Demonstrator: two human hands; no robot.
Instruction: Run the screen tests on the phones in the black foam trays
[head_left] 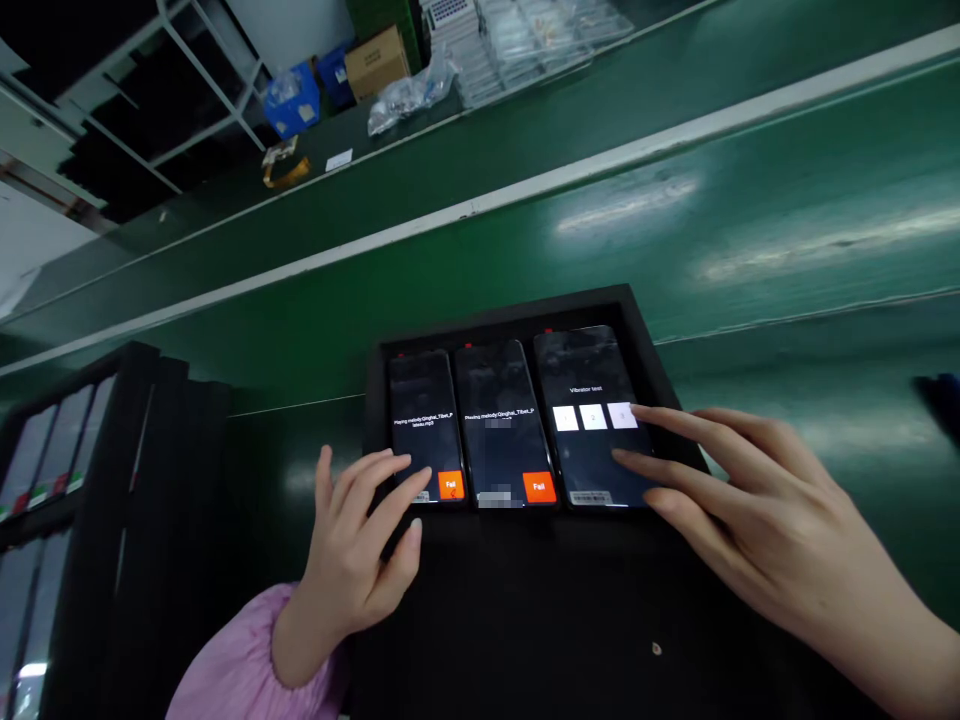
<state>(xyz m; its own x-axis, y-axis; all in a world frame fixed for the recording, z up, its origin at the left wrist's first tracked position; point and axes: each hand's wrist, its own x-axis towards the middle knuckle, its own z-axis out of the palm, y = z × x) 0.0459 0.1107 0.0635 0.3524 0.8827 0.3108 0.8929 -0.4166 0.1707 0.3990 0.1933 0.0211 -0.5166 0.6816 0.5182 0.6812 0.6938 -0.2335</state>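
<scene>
The left hand [352, 545] lies flat, fingers spread, its tips on the left phone [424, 420]. The right hand [750, 500], grip open too, touches the right phone [589, 410]; between them sits the middle phone [501, 420], all in a black tray [525, 600].

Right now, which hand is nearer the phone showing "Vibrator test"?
Right. The right hand has fingertips on the Vibrator test phone, by its white squares. The left hand is two phones away, fingers on the leftmost phone near its orange Fail button.

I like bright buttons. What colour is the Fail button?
Orange, on the left phone, clearest in the head view.
</scene>
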